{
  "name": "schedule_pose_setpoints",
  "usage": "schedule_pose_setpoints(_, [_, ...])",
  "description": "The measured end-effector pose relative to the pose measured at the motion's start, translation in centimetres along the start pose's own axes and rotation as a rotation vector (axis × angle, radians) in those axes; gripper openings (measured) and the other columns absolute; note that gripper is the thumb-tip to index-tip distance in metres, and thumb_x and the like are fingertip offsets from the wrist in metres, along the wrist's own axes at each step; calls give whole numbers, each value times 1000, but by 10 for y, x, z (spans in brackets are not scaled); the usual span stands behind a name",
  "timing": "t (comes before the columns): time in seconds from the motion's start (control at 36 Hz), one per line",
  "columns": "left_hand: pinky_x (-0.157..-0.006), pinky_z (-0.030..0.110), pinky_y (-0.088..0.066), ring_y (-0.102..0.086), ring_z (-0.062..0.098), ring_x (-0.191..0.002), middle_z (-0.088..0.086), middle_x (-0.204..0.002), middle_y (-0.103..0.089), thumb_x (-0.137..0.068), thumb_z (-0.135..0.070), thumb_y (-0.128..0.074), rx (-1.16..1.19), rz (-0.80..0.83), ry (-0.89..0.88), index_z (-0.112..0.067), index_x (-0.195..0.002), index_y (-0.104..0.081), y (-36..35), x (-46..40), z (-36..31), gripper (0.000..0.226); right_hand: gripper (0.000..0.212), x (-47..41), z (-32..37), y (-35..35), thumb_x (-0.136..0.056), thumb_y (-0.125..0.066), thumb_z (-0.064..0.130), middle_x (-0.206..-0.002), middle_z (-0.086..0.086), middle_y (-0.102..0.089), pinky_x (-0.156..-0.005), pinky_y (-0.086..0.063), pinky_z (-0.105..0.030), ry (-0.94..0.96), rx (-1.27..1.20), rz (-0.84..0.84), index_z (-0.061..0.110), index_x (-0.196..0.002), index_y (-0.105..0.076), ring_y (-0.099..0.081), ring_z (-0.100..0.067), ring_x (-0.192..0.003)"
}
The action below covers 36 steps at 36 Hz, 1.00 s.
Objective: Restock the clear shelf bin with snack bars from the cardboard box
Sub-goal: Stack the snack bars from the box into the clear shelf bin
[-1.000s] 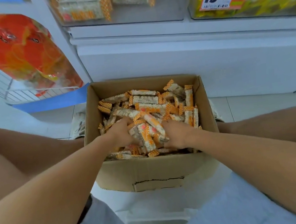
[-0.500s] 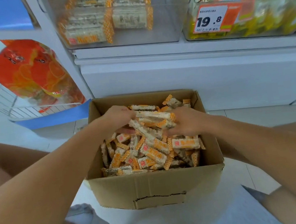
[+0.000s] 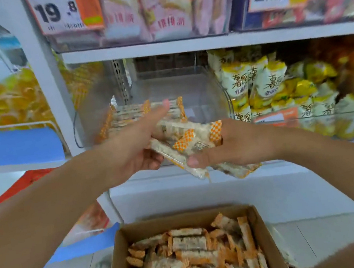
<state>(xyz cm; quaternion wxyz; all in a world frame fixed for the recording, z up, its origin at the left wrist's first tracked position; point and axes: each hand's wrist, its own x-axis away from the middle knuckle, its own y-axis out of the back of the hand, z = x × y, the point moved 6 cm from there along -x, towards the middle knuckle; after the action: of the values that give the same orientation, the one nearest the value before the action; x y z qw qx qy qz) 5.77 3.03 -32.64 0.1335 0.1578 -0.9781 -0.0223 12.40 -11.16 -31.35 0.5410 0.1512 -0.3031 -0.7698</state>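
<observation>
Holding snack bars up before the clear bin

Your left hand point(image 3: 128, 149) and right hand point(image 3: 231, 144) both curl round one bunch of snack bars point(image 3: 186, 141), raised in front of the clear shelf bin point(image 3: 188, 87). Its back rows look partly filled, though blurred. Below the bin, the cardboard box point(image 3: 119, 253) sits full of bars.

Both bare forearms reach forward and up, converging above the cardboard box point(image 3: 187, 251). The left hand point(image 3: 133, 148) is above the box's left half, fingers curled underneath, index finger stretched forward. The right hand point(image 3: 236, 144) is above its right half, thumb pointing left, fingers wrapped. Together the hands grip one bundle of snack bars point(image 3: 186, 141).
</observation>
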Motion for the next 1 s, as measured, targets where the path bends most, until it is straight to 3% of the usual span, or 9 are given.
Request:
schedule_pose_setpoints(0.06, [-36,20,-37,-44,11,-43,2,-62,-58,-89,-51,-62,15,-47,-35,-18,-77,-66,0,-9,1,36,27,-9,7,10,-81,-75,40,-81,12,-73,-69,-47,-14,31,24,0,24,-102,-71,-63,2,-71])
schedule_pose_setpoints(0.19, [-39,18,-45,-49,8,-44,-4,-60,-60,-88,-36,-70,205,-140,-104,-15,-97,-62,12,-38,-11,24,79,-31,-1,60,-49,-59,87,-85,10,-65,-73,-50,-31,-66,151,-388,38,-111,-61,-63,-2,-75])
schedule_pose_setpoints(0.36, [-38,20,-44,-49,12,-43,-1,-59,-58,-91,-32,-66,225,-114,-137,-19,-97,-59,4,-59,-16,16,79,-58,-6,65,-55,-46,98,-94,13,-65,-84,-51,-35,-75,325,-462,35,-101,-66,-60,-6,-92])
schedule_pose_setpoints(0.5, [-40,23,-46,-50,12,-45,-1,-58,-58,-70,-76,-55,177,-35,-183,-13,-101,-62,3,-70,-26,71,78,-80,-12,67,-66,-39,95,-51,11,-44,-60,-34,-30,-68,234,-533,18,-61,-53,-44,-9,-54])
schedule_pose_setpoints(0.58, [-40,21,-47,-51,11,-45,1,-62,-61,-56,-68,-68,196,-53,-203,-6,-107,-58,11,-75,-29,81,77,-86,-10,63,-76,-33,90,-47,8,-42,-60,-32,-31,-91,200,-539,17,-57,-45,-41,-11,-50])
schedule_pose_setpoints(0.67, [-46,22,-52,-57,14,-49,6,-73,-67,-63,-52,-76,213,-78,-199,-1,-121,-56,18,-77,-27,80,101,-90,-17,61,-77,-21,88,-83,-8,-74,-63,-36,-29,-176,27,-503,3,-91,-74,-68,-22,-79])
schedule_pose_setpoints(0.81, [-48,22,-54,-58,13,-49,3,-69,-67,-84,-36,-73,252,-118,-185,-13,-112,-56,26,-80,-20,40,111,-101,-28,63,-81,-13,89,-121,-18,-67,-84,-40,-31,-279,-5,-512,2,-129,-60,-62,-29,-110])
schedule_pose_setpoints(0.94, [-55,25,-57,-61,13,-54,2,-88,-73,-60,-62,-76,258,-144,-167,-12,-143,-43,31,-80,-17,102,107,-111,-34,53,-84,-20,86,-129,-19,-63,-71,-37,-24,-350,-80,-482,-1,-131,-59,-60,-13,-101])
schedule_pose_setpoints(1.0, [-57,25,-57,-61,12,-55,2,-91,-74,-53,-57,-80,235,-127,-176,-12,-136,-51,30,-79,-18,99,105,-117,-37,51,-84,-21,87,-121,-15,-68,-76,-35,-29,-359,-93,-480,0,-127,-62,-65,-15,-97])
